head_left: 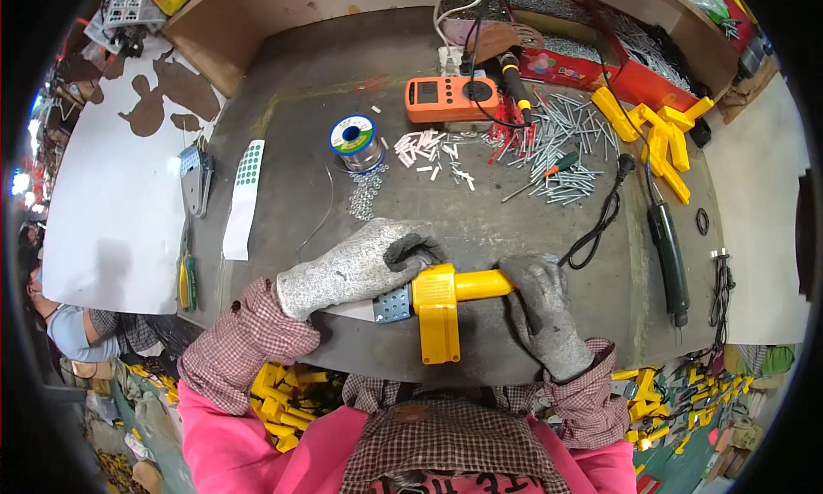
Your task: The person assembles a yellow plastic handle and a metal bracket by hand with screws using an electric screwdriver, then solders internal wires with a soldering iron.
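A yellow plastic tool housing (439,310) with a round handle (482,284) lies across the near edge of the grey worktop. From its left end sticks a perforated metal plate (393,304). My left hand (377,256), in a grey glove, is closed at the housing's upper left corner; its fingertips are partly hidden. At the handle's right end, my gloved right hand (540,310) has its fingers closed round the tip. A black power cord (597,237) runs from near my right hand toward its plug. Whether the cord joins the handle is hidden.
Beyond my hands stand a solder spool (356,142), small nuts (367,194), white sleeves (420,148), long screws (566,142), a screwdriver (549,175) and an orange meter (451,99). Yellow housings (660,138) and a soldering iron (669,258) lie right. A metal bracket (195,181) lies left.
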Demonstrator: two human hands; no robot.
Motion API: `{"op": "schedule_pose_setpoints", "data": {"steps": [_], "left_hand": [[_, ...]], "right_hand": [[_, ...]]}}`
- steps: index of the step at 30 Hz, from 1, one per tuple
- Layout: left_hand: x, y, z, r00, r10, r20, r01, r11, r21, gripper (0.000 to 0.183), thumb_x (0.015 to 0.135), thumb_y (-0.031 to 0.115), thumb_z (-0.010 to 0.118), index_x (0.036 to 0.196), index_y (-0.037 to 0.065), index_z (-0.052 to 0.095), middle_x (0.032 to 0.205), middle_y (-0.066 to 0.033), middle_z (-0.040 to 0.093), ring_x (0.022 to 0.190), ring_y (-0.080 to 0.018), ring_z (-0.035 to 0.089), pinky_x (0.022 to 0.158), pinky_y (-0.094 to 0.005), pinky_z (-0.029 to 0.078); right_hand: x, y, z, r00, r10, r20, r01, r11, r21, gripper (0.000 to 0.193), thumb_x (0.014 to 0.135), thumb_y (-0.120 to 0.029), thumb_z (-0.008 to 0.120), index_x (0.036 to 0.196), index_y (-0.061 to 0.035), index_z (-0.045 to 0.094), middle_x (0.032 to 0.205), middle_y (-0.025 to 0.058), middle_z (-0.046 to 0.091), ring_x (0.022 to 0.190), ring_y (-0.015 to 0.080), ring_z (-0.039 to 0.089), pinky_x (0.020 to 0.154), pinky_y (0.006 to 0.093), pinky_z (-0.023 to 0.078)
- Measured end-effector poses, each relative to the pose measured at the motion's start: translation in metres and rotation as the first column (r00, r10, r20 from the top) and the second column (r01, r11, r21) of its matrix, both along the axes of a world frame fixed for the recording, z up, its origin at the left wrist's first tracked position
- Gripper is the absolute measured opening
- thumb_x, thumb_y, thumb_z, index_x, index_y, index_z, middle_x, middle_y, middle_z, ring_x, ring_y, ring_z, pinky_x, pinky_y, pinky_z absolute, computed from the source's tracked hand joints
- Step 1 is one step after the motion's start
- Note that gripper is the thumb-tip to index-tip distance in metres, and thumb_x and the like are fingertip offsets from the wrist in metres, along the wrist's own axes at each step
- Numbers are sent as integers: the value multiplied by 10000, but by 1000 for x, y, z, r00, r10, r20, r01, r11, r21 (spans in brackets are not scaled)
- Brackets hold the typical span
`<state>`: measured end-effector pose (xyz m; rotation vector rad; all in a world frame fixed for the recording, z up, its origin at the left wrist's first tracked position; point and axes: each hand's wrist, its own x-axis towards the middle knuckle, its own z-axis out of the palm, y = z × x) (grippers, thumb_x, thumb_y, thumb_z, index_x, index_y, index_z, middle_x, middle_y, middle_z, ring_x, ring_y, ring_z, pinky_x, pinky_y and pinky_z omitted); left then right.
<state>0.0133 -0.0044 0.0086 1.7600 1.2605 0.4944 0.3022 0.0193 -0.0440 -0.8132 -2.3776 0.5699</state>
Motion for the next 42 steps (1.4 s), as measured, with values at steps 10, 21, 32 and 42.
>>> {"op": "schedule_pose_setpoints", "data": {"steps": [10, 21, 32, 42], "left_hand": [[8, -20, 11, 976, 29, -215, 20, 975, 223, 348, 888, 148, 626, 1225, 60, 623, 1052, -177, 675, 926, -365, 652, 813, -429, 532], [182, 176, -55, 840, 207, -501, 157, 792, 590, 225, 784, 85, 618, 989, -2, 654, 972, -197, 639, 938, -364, 649, 776, -432, 545], [78, 69, -21, 839, -203, -505, 413, 841, 348, 177, 779, 134, 652, 896, 1, 663, 914, -189, 618, 845, -363, 627, 744, -437, 523], [35, 36, -2, 995, 39, 90, -26, 990, -142, 308, 871, 30, 608, 1175, -16, 593, 971, -64, 645, 878, -117, 604, 823, -288, 510]], "right_hand": [[23, 20, 28, 993, -105, 56, 104, 994, 23, 462, 813, -138, 712, 1252, -76, 581, 1275, 140, 550, 1188, 359, 520, 1028, 453, 404], [55, 190, 8, 753, -415, 511, 311, 908, 280, 216, 844, -19, 502, 951, -81, 679, 962, 157, 680, 935, 333, 676, 791, 448, 557], [52, 39, 51, 982, -130, -137, 18, 788, -616, 363, 897, -119, 626, 1247, -31, 580, 756, 50, 486, 722, 96, 467, 654, 269, 441], [57, -8, 36, 934, -46, 355, 110, 980, -164, 237, 820, -52, 629, 1056, -33, 627, 1083, 156, 586, 1002, 382, 581, 876, 455, 487]]}}
